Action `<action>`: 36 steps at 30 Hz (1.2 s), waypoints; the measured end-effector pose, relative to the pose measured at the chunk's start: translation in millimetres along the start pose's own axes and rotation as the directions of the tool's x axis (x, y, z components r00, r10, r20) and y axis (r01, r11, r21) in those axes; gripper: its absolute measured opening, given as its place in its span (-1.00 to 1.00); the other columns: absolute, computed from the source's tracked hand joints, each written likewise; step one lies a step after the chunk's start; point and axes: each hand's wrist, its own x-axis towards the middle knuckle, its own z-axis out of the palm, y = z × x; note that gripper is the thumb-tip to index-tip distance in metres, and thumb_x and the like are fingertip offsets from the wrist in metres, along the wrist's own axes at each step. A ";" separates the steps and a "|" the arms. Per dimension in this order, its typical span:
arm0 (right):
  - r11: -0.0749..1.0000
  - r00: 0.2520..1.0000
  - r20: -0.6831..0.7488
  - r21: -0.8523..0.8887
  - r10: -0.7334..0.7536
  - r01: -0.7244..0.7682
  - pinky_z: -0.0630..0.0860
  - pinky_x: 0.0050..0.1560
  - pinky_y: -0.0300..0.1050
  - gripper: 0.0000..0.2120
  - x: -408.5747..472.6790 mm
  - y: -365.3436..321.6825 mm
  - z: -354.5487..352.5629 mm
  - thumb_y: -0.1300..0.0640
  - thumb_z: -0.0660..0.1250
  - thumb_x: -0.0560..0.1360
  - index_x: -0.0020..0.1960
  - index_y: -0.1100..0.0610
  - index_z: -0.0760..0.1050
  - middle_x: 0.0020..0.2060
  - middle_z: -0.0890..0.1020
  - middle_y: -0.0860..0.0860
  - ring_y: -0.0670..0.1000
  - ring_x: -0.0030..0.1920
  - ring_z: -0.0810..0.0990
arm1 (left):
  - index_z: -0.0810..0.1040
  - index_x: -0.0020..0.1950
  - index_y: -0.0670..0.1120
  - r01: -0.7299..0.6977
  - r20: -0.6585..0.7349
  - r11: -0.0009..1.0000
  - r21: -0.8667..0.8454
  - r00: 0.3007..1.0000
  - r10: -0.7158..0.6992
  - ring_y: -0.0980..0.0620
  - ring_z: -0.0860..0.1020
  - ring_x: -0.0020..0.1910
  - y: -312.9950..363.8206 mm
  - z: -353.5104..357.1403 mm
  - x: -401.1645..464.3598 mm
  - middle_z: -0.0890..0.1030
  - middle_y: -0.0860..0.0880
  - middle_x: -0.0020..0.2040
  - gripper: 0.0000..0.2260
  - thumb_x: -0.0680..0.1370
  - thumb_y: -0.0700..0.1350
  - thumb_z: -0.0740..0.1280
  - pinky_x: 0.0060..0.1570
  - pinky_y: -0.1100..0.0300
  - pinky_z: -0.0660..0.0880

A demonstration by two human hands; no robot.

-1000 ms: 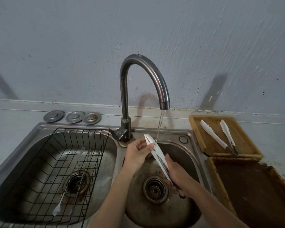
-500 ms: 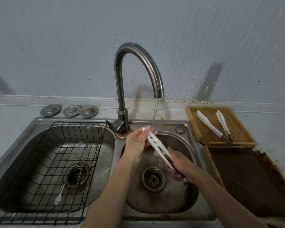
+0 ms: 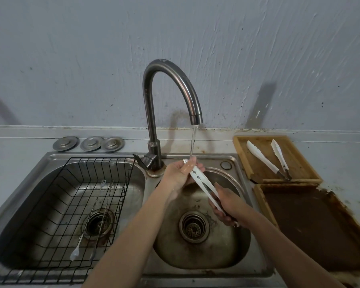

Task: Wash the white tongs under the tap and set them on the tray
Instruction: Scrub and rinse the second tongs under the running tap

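Observation:
White tongs [image 3: 203,182] slant over the right sink basin [image 3: 227,256], their jaws nearly together under the running water from the curved tap [image 3: 192,104]. My right hand [image 3: 227,204] grips the handle end, low and right. My left hand [image 3: 180,173] cups the tip end, with fingers curled around it where the stream lands. On the wooden tray [image 3: 258,173] at the right lies another pair of white tongs [image 3: 279,161], spread open.
The left sink basin holds a black wire rack [image 3: 50,215] with a long thin utensil [image 3: 87,223] in it. Three metal drain covers [image 3: 89,143] sit behind that basin. A larger dark, stained tray [image 3: 312,223] lies in front of the wooden one.
The tongs' arms have come closer together and turned edge-on under the stream. The view has pulled back slightly. Both hands keep their hold at the same ends.

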 end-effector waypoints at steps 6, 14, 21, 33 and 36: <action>0.997 0.997 -0.015 0.002 -0.078 0.078 0.20 -0.67 -0.29 -0.40 -3.1 -17.0 10.3 -0.13 -0.12 0.61 -0.45 0.11 0.38 -0.62 0.33 0.04 -0.03 -0.68 0.22 | 0.47 -0.18 -0.11 0.096 -0.107 0.945 -0.312 0.985 -0.135 0.06 0.57 -0.49 2.0 30.1 6.0 0.57 0.02 -0.48 -0.68 0.59 0.09 0.14 -0.35 0.15 0.56; 0.957 0.974 -0.107 -0.235 -0.202 0.172 0.37 -0.56 -0.31 -0.67 -14.8 -17.2 10.1 -0.03 0.08 0.60 -0.16 0.13 0.48 -0.43 0.55 0.02 -0.14 -0.58 0.47 | 0.36 -0.27 -0.11 0.079 -0.329 0.852 -0.518 0.901 -0.284 0.07 0.31 -0.65 -5.6 18.7 15.2 0.35 0.01 -0.55 -0.62 0.54 0.18 0.19 -0.58 0.25 0.33; 0.823 0.798 -0.243 -0.003 -0.551 0.568 0.59 -0.23 -0.27 -0.84 -24.6 -43.5 -2.2 0.32 0.31 0.48 0.06 0.20 0.52 -0.19 0.66 0.11 -0.03 -0.26 0.67 | 0.33 0.37 -0.26 0.088 -0.324 0.668 -0.739 0.823 -0.467 -0.11 0.57 0.12 -25.7 -15.6 26.2 0.54 -0.19 0.20 -0.66 0.64 -0.19 0.01 0.02 0.00 0.51; 0.503 0.510 -0.147 -0.529 -0.848 0.683 0.60 -0.27 0.01 -0.74 13.9 -98.3 24.0 0.15 0.41 0.44 0.13 0.15 0.57 -0.30 0.68 0.13 0.09 -0.34 0.63 | 0.51 -0.05 -0.30 0.175 -0.038 0.261 -0.949 0.760 -0.649 -0.08 0.56 -0.34 -41.1 8.0 17.2 0.55 -0.23 -0.24 -0.65 0.61 -0.04 0.09 -0.65 0.19 0.51; 0.485 0.483 -0.161 -0.547 -0.860 0.682 0.58 -0.31 -0.02 -0.74 17.2 -101.2 22.9 0.13 0.42 0.43 0.11 0.15 0.58 -0.36 0.65 0.13 0.08 -0.40 0.61 | 0.52 -0.14 -0.27 0.199 -0.020 0.274 -0.941 0.775 -0.632 -0.04 0.54 -0.35 -36.9 13.3 14.0 0.55 -0.20 -0.25 -0.64 0.60 -0.02 0.13 -0.66 0.24 0.49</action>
